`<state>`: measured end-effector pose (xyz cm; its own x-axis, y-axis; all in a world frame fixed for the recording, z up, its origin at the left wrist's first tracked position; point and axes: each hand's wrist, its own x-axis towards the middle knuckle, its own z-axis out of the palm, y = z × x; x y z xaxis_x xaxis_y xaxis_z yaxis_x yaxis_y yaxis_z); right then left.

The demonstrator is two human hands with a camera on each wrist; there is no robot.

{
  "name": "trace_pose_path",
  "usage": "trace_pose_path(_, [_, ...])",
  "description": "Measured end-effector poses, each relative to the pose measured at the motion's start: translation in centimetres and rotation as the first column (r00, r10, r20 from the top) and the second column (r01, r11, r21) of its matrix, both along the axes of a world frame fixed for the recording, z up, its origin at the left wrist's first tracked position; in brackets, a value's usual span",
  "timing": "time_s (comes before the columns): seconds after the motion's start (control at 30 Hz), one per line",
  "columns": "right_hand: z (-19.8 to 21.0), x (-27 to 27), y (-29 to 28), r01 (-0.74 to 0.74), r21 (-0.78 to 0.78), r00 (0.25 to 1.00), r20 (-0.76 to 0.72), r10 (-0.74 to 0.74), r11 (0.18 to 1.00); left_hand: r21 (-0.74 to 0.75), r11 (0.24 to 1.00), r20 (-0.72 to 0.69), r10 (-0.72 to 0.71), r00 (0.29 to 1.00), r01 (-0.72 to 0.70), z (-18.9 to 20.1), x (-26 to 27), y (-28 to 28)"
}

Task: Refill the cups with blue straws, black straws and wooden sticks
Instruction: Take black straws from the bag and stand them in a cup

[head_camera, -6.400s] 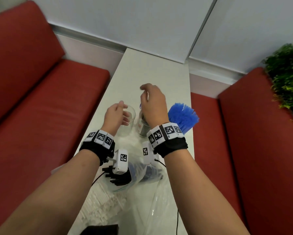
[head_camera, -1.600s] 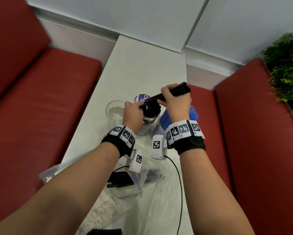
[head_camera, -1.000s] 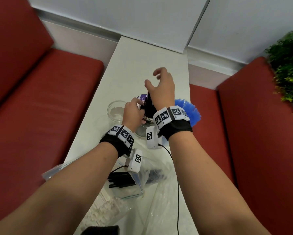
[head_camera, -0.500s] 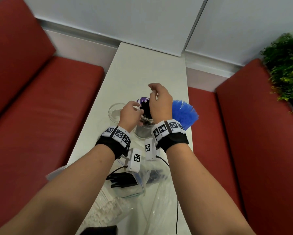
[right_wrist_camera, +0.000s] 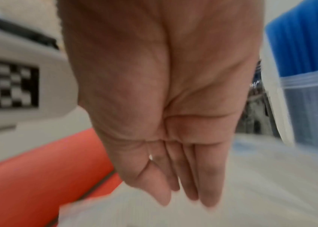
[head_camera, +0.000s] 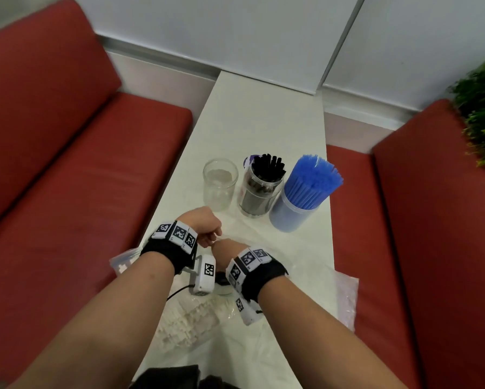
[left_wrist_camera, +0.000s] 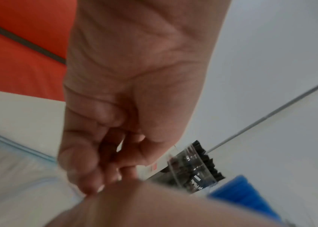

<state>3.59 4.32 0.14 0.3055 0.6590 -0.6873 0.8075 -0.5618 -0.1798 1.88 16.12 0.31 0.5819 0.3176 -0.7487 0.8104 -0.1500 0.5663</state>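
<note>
Three cups stand in a row on the white table (head_camera: 263, 113): an empty clear cup (head_camera: 220, 183) on the left, a clear cup packed with black straws (head_camera: 263, 183) in the middle, and a cup full of blue straws (head_camera: 306, 195) on the right. Both hands are nearer me, over the plastic bags. My left hand (head_camera: 206, 230) has loosely curled fingers (left_wrist_camera: 88, 165) and holds nothing I can see. My right hand (head_camera: 224, 248) reaches down with straight fingers (right_wrist_camera: 191, 176) over a clear bag. A bag of pale wrapped sticks (head_camera: 191, 324) lies below the wrists.
Red bench seats (head_camera: 81, 178) flank the narrow table on both sides. Crumpled clear plastic (head_camera: 339, 293) hangs over the right table edge, and a zip bag (head_camera: 122, 262) over the left. A green plant (head_camera: 482, 108) stands at the far right. Something dark (head_camera: 221, 279) lies between the wrists.
Both hands have left the cup of black straws and pulled back toward me, down to the bags. The black straws now stand upright in their cup, untouched.
</note>
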Motion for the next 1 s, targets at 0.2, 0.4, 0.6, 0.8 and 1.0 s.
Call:
trace_pose_path(0.2, [-6.7,-1.7,-2.9,0.045,0.059,0.991,0.125,-0.052,0.997,0.168,0.965,-0.101,-0.186,0.977,0.201,-2.1,-4.1,-1.5])
trace_pose_path(0.4, [-8.0,-1.9,-4.0,0.056,0.04,0.991,0.12,-0.061,0.998,0.134,0.986,-0.062,-0.093,0.994,0.101,-1.3,-6.1,-1.4])
trace_pose_path(0.6, [-4.3,-0.6,-2.8,0.264,0.198,0.964,-0.035,-0.262,0.944,0.034,0.989,0.056,0.14,0.989,-0.142,0.0,-5.6,-1.0])
trace_pose_path(0.8, [-0.8,0.3,-2.1,0.399,0.371,0.915,-0.214,-0.341,0.838,-0.173,0.921,0.216,0.381,0.899,-0.349,1.7,-3.8,-0.5])
trace_pose_path(1.0, [-0.2,0.1,-1.6,0.569,0.456,0.815,-0.419,-0.399,0.684,-0.477,0.854,0.348,0.401,0.847,-0.209,4.1,-1.7,-0.3])
